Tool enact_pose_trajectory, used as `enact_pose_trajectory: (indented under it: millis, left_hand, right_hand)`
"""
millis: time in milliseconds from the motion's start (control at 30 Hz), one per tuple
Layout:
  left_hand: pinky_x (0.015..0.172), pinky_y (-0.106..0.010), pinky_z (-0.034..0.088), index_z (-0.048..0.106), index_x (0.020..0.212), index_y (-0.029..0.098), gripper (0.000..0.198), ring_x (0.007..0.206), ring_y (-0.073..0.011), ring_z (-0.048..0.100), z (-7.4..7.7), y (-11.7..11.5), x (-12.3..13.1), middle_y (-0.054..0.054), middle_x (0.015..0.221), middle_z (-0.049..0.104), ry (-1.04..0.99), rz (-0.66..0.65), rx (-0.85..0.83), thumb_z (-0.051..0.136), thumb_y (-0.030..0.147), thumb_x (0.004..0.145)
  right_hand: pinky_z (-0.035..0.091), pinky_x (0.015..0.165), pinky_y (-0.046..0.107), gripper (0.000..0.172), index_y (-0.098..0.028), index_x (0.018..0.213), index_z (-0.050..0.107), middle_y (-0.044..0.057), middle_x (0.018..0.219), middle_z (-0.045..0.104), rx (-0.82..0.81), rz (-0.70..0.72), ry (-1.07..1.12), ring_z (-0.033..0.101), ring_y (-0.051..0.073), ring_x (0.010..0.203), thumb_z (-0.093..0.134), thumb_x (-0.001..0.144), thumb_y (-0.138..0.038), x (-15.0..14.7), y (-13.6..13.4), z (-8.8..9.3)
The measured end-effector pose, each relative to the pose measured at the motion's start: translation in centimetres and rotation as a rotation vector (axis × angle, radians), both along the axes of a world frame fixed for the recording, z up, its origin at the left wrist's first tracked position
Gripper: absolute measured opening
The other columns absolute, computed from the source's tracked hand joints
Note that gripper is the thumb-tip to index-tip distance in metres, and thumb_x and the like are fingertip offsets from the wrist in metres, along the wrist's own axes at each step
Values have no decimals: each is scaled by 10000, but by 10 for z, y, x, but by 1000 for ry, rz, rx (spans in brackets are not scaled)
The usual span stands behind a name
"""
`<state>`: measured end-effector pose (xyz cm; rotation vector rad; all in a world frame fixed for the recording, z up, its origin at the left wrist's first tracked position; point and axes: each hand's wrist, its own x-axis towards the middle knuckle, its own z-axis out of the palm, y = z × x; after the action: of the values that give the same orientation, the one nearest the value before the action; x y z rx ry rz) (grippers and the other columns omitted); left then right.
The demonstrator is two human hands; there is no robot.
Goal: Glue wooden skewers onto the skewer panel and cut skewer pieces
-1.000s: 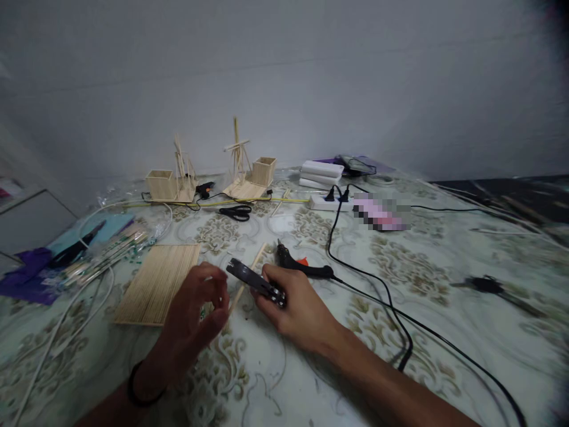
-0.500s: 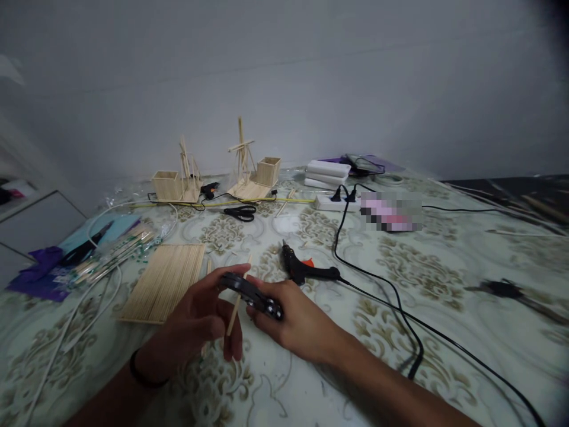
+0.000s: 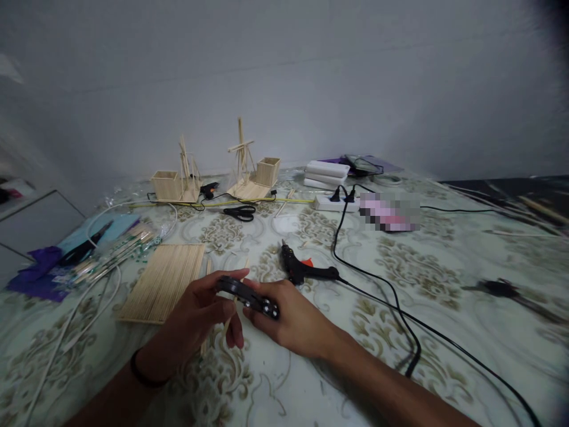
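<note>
My right hand is closed around a dark, curved hand tool with shiny rivets at its near end; its exact kind is unclear. Across the tool, partly hidden by it, runs a thin wooden stick. My left hand pinches this stick between thumb and fingers, with its index finger along the tool's far end. Just beyond my hands lies a black glue gun with an orange trigger. A flat panel of wooden sticks rests to the left of my left hand.
Two wooden stick models stand along the wall. Black scissors lie before them. Bagged sticks are at left. A white power strip feeds black cables across the right side. A dark tool lies far right.
My left thumb has moved up and right against the stick, near the tool, and the left fingers have drawn in. The tool has shifted slightly left; the stick's lower part shows less.
</note>
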<state>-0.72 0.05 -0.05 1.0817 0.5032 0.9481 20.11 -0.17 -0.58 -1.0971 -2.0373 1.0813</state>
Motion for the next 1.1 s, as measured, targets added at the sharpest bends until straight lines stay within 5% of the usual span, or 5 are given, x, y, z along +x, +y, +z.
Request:
enact_pose_trajectory:
  millis: [233, 400, 600, 1100]
  left_hand:
    - [585, -254, 635, 802, 1271, 265, 427, 645, -181, 804, -1, 2, 0, -125, 1246, 816, 37, 37, 12, 896, 308, 857]
    - [648, -273, 639, 787, 1290, 248, 430, 681, -199, 809, -5, 4, -2, -93, 1006, 853, 58, 8, 32, 880, 304, 874]
    - [662, -285, 643, 782, 1282, 280, 425, 688, -190, 815, -7, 4, -2, -103, 1224, 823, 61, 5, 57, 882, 275, 869]
    - [644, -258, 605, 794, 1216, 241, 401, 672, -173, 800, -2, 0, 3, -106, 1183, 824, 76, 47, 54, 913, 306, 839]
  right_hand:
    - [439, 647, 264, 124, -178, 903, 756, 13, 756, 756, 0, 23, -4, 628, 156, 650, 632, 909, -177, 1, 0, 5]
    - [452, 637, 264, 115, -199, 833, 755, 15, 740, 770, 3, 2, -6, 658, 163, 636, 662, 899, -183, 2, -1, 8]
    - [446, 620, 259, 88, -200, 822, 754, 9, 717, 761, -13, -2, -9, 655, 161, 622, 689, 879, -180, 4, -2, 11]
    - [442, 618, 250, 103, -188, 844, 763, 12, 730, 758, 15, 27, -19, 660, 157, 628, 683, 909, -199, 6, -2, 12]
